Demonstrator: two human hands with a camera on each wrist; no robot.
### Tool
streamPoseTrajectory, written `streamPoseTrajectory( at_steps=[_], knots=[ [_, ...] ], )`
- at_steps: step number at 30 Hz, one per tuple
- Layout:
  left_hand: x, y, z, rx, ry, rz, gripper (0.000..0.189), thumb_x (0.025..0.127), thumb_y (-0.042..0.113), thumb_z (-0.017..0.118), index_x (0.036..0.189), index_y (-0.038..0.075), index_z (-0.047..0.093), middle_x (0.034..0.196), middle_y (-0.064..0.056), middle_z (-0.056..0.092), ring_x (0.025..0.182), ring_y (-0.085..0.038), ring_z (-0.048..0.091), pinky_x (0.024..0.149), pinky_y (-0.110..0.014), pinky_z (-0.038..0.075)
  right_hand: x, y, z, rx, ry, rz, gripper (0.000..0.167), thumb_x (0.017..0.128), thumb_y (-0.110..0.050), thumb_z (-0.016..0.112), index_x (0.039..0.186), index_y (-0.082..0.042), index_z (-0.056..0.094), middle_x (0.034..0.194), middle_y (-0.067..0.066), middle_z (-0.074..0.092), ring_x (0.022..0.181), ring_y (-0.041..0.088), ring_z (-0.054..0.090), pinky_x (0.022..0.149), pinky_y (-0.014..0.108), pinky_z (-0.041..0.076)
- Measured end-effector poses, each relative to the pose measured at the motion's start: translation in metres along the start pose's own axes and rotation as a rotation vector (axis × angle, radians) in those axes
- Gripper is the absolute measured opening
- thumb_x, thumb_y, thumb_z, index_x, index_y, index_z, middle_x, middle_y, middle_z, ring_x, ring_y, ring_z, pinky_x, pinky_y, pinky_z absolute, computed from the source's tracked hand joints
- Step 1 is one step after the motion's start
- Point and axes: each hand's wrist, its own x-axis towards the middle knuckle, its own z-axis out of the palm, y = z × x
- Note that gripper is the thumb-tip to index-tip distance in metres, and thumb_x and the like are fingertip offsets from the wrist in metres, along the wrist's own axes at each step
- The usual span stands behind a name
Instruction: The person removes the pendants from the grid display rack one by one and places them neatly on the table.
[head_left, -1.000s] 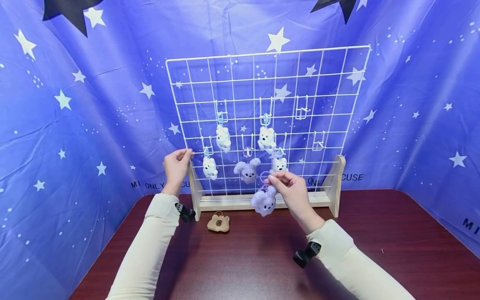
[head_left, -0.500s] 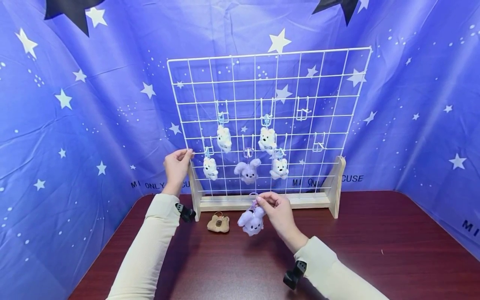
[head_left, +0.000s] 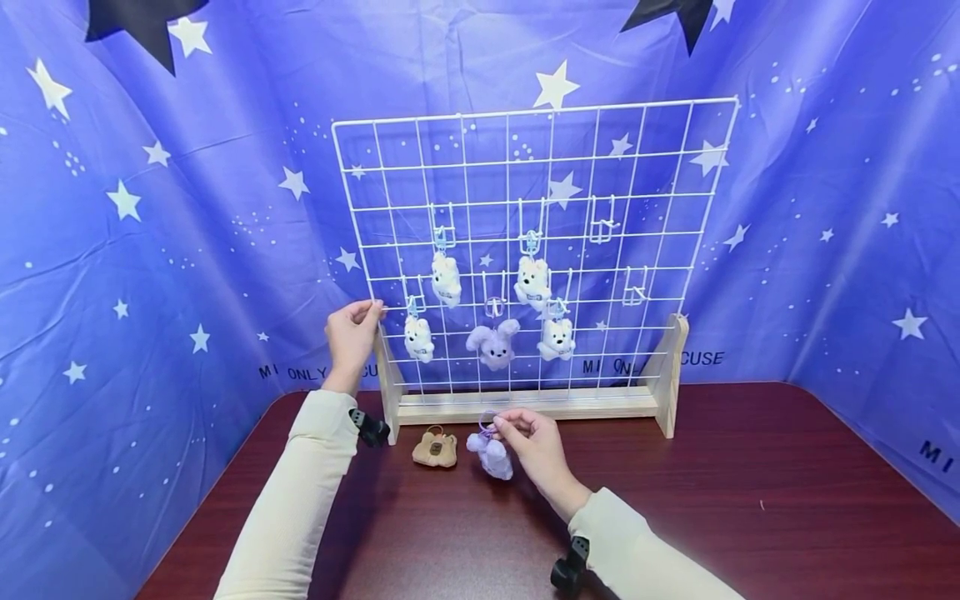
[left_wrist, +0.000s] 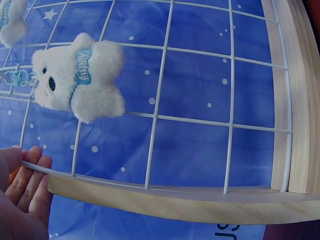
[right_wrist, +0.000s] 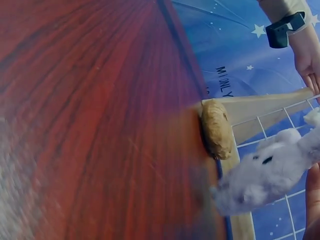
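Note:
My left hand [head_left: 351, 343] pinches the left edge of a white wire grid rack [head_left: 534, 112], just above its wooden foot. A white plush bear keychain [left_wrist: 97, 80] hangs near that hand in the left wrist view. Thumb and fingers of my right hand [head_left: 542, 454] pinch the ring of a purple plush keychain [head_left: 493, 462], low in front of the rack. Its plush body [right_wrist: 265, 175] dangles below the fingers with the face turned from the head camera. Left of it, a tan plush keychain [head_left: 435, 451] lies on the table.
Several white bear keychains [head_left: 446, 281] and one purple long-eared plush keychain [head_left: 497, 348] hang from hooks on the grid. Two bare hooks [head_left: 602, 229] are on the right side. The wooden base [head_left: 570, 407] stands on the dark red table [head_left: 750, 500], before a blue starry curtain [head_left: 225, 167].
My right hand has lowered the purple plush keychain leftward from in front of the grid to near the tan one, and the plush has turned. My left hand has kept its hold.

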Motion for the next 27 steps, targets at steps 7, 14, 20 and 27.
streamPoseTrajectory(
  at_steps=[7,14,20,27],
  knots=[
    [0.0,0.0,0.0,-0.024,-0.006,0.006,0.022,0.089,0.019,0.066,0.1,0.001,0.072,0.093,-0.019,0.071,0.085,-0.034,0.067,0.056,-0.012,0.046,-0.007,0.0,0.007,0.0,-0.051,-0.009,0.013,0.086,0.002,0.064,0.089,0.014,0.063,0.079,0.027,0.067,0.064,0.007,0.064,0.065,0.022,0.053],
    [0.0,0.0,0.0,-0.024,0.003,0.02,0.021,0.089,0.017,0.066,0.099,0.0,0.072,0.092,-0.02,0.071,0.084,-0.034,0.067,0.055,-0.011,0.045,-0.011,0.003,0.011,0.045,-0.142,0.017,0.018,0.087,0.0,0.062,0.092,0.017,0.06,0.081,0.026,0.067,0.067,0.007,0.065,0.067,0.023,0.054],
    [-0.001,0.001,0.0,-0.014,0.004,0.024,0.022,0.089,0.017,0.065,0.099,-0.001,0.071,0.092,-0.02,0.071,0.085,-0.032,0.067,0.057,-0.01,0.044,-0.008,0.008,0.011,0.037,-0.19,0.032,0.02,0.088,-0.002,0.062,0.093,0.017,0.059,0.082,0.024,0.068,0.07,0.01,0.066,0.069,0.024,0.054],
    [-0.001,0.002,0.0,-0.008,0.001,0.008,0.022,0.089,0.019,0.066,0.1,0.001,0.072,0.092,-0.018,0.071,0.082,-0.026,0.068,0.057,-0.011,0.046,0.001,0.013,0.01,0.041,-0.15,0.082,0.02,0.088,-0.002,0.062,0.094,0.018,0.059,0.081,0.022,0.069,0.068,0.006,0.064,0.065,0.019,0.051]
  ],
)
